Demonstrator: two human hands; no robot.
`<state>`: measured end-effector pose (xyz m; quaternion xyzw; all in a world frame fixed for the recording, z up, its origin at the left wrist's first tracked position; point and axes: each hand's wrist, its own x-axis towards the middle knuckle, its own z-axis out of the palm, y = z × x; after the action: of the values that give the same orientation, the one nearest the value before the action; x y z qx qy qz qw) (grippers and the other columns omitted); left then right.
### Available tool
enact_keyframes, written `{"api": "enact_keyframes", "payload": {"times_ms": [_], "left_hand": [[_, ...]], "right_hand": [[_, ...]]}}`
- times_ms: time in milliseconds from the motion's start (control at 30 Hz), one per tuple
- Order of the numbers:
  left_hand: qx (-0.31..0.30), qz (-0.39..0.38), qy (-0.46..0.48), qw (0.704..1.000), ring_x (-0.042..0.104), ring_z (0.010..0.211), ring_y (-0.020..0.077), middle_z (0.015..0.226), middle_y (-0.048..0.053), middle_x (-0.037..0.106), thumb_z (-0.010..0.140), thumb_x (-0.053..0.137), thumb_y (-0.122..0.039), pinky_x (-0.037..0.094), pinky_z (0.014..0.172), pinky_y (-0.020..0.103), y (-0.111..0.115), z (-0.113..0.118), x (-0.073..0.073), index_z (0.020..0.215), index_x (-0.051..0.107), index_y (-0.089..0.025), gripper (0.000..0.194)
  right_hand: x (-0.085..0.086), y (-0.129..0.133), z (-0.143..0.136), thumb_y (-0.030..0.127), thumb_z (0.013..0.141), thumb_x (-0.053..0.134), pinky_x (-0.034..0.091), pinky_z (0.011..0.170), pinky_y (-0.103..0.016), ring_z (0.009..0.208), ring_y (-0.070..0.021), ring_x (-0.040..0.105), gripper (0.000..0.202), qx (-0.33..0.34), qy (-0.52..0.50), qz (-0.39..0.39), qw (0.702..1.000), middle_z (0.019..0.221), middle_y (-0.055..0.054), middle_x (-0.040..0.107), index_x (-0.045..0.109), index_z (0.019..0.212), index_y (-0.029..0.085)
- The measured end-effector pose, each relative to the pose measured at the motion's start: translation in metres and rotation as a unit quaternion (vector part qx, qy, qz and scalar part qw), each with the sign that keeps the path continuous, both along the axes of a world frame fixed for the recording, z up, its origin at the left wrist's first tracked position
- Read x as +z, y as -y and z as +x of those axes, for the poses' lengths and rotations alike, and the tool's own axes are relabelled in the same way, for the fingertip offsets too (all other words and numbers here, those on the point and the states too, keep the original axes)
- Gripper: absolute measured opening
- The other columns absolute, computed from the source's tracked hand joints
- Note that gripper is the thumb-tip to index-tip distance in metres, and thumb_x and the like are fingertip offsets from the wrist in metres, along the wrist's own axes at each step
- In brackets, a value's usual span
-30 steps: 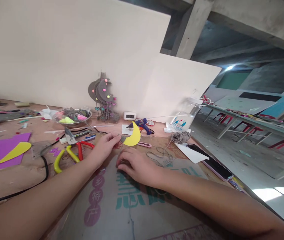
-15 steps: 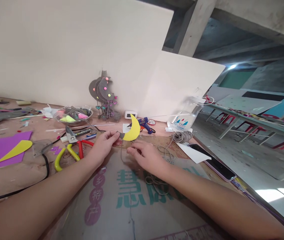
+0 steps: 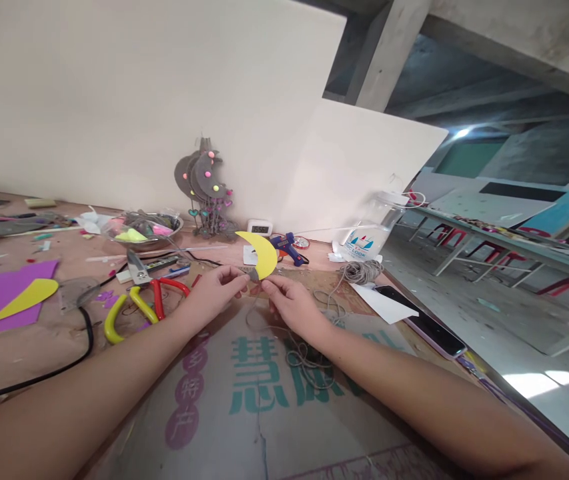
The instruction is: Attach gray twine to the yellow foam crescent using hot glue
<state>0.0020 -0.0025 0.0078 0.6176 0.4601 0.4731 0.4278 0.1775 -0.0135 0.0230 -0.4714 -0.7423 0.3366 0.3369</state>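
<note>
A yellow paper crescent (image 3: 264,256) stands up between my two hands, its lower tip covered in grey by what looks like wound cord. My left hand (image 3: 220,291) is closed at that grey tip, pinching it between thumb and fingers. Close beside it, my right hand (image 3: 295,305) is closed, thumb and forefinger at the crescent's lower edge, apparently on the cord; the fingertips partly hide it. Thin grey cord (image 3: 309,365) hangs below the hands and lies in loose loops on the printed board (image 3: 214,427). Its ball (image 3: 361,271) rests farther right.
Left lie yellow-and-red-handled pliers (image 3: 141,303), a utility blade tool, purple sheets (image 3: 4,293) and a yellow cutout (image 3: 24,300). Behind are a bowl (image 3: 147,230), hanging grey moon ornaments (image 3: 207,183) and a blue glue gun (image 3: 290,248). Right are a phone (image 3: 424,323) and a plastic jug (image 3: 369,230).
My right hand has come up to the crescent's lower end and closed there. The crescent has tilted to the left and dropped slightly. My left hand keeps its pinch.
</note>
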Motion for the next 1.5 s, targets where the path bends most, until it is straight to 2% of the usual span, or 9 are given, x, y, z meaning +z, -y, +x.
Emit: {"api": "enact_keyframes", "payload": {"times_ms": [133, 300, 433, 600, 667, 767, 933, 1100, 1500], "left_hand": [[0.01, 0.004, 0.014, 1.0, 0.047, 0.057, 0.0115, 0.059, -0.002, 0.053, 0.071, 0.06, -0.04, 0.035, 0.055, 0.022, 0.002, 0.001, 0.002, 0.066, 0.054, -0.017, 0.024], [0.019, 0.009, 0.008, 1.0, 0.045, 0.055, 0.0108, 0.057, -0.003, 0.051, 0.071, 0.059, -0.039, 0.034, 0.054, 0.022, 0.004, 0.002, 0.004, 0.063, 0.053, -0.017, 0.024], [0.015, 0.011, -0.016, 1.0, 0.045, 0.055, 0.0104, 0.057, -0.004, 0.051, 0.073, 0.057, -0.038, 0.034, 0.054, 0.022, 0.003, 0.002, 0.003, 0.063, 0.052, -0.017, 0.023], [0.017, 0.006, -0.036, 0.999, 0.044, 0.052, 0.0104, 0.056, -0.004, 0.05, 0.071, 0.057, -0.036, 0.032, 0.051, 0.022, 0.005, 0.003, 0.004, 0.063, 0.052, -0.017, 0.02], [0.018, 0.001, -0.04, 0.999, 0.043, 0.051, 0.0102, 0.056, -0.005, 0.049, 0.07, 0.058, -0.036, 0.031, 0.05, 0.022, 0.007, 0.004, 0.005, 0.064, 0.053, -0.017, 0.02], [0.015, -0.002, -0.05, 0.999, 0.041, 0.05, 0.0095, 0.055, -0.005, 0.048, 0.07, 0.057, -0.035, 0.03, 0.049, 0.021, 0.008, 0.005, 0.007, 0.063, 0.051, -0.018, 0.02], [0.008, -0.007, -0.065, 0.998, 0.04, 0.05, 0.0092, 0.055, -0.006, 0.048, 0.071, 0.055, -0.035, 0.029, 0.048, 0.021, 0.01, 0.005, 0.009, 0.063, 0.05, -0.018, 0.019], [0.006, -0.013, -0.095, 0.995, 0.043, 0.053, 0.0105, 0.059, -0.004, 0.052, 0.071, 0.055, -0.034, 0.031, 0.049, 0.022, 0.01, 0.005, 0.008, 0.065, 0.053, -0.018, 0.017], [-0.048, -0.024, -0.176, 0.983, 0.046, 0.055, 0.0119, 0.06, -0.004, 0.053, 0.072, 0.053, -0.037, 0.031, 0.049, 0.022, 0.013, 0.004, 0.004, 0.07, 0.054, -0.019, 0.019]], "right_hand": [[-0.001, -0.004, -0.002, 0.034, 0.079, 0.054, 0.035, 0.045, -0.019, 0.047, -0.0058, 0.043, 0.031, 0.011, -0.072, -0.101, 0.992, 0.085, -0.002, 0.066, 0.059, 0.104, 0.017], [0.0, -0.001, -0.005, 0.032, 0.08, 0.053, 0.031, 0.042, -0.019, 0.042, -0.0066, 0.039, 0.019, -0.004, -0.019, -0.101, 0.995, 0.055, 0.003, 0.057, 0.062, 0.082, 0.016], [0.002, 0.008, -0.006, 0.029, 0.086, 0.046, 0.035, 0.051, -0.02, 0.051, -0.0092, 0.049, 0.022, 0.025, 0.117, 0.028, 0.992, 0.058, 0.002, 0.057, 0.06, 0.074, 0.017], [0.009, 0.016, -0.001, 0.025, 0.089, 0.042, 0.034, 0.062, -0.024, 0.069, -0.0142, 0.054, 0.021, 0.063, 0.288, 0.248, 0.923, 0.076, -0.005, 0.064, 0.061, 0.084, 0.017], [0.016, 0.014, 0.002, 0.026, 0.091, 0.04, 0.034, 0.064, -0.025, 0.073, -0.0149, 0.054, 0.023, 0.063, 0.304, 0.291, 0.905, 0.077, -0.006, 0.063, 0.061, 0.086, 0.017], [0.028, 0.009, 0.007, 0.027, 0.091, 0.041, 0.035, 0.068, -0.025, 0.076, -0.0145, 0.053, 0.023, 0.059, 0.274, 0.322, 0.904, 0.081, -0.006, 0.062, 0.061, 0.085, 0.017], [0.042, -0.003, 0.018, 0.027, 0.087, 0.05, 0.035, 0.064, -0.023, 0.07, -0.0116, 0.052, 0.015, 0.035, 0.243, 0.292, 0.924, 0.084, -0.003, 0.062, 0.062, 0.084, 0.018], [0.041, -0.008, 0.021, 0.029, 0.085, 0.053, 0.033, 0.06, -0.022, 0.065, -0.0101, 0.051, 0.014, 0.013, 0.231, 0.246, 0.941, 0.08, -0.001, 0.063, 0.063, 0.084, 0.019], [0.035, -0.008, 0.019, 0.028, 0.085, 0.054, 0.033, 0.059, -0.022, 0.062, -0.0104, 0.052, 0.014, 0.008, 0.252, 0.259, 0.932, 0.076, -0.001, 0.065, 0.065, 0.082, 0.02]]}}
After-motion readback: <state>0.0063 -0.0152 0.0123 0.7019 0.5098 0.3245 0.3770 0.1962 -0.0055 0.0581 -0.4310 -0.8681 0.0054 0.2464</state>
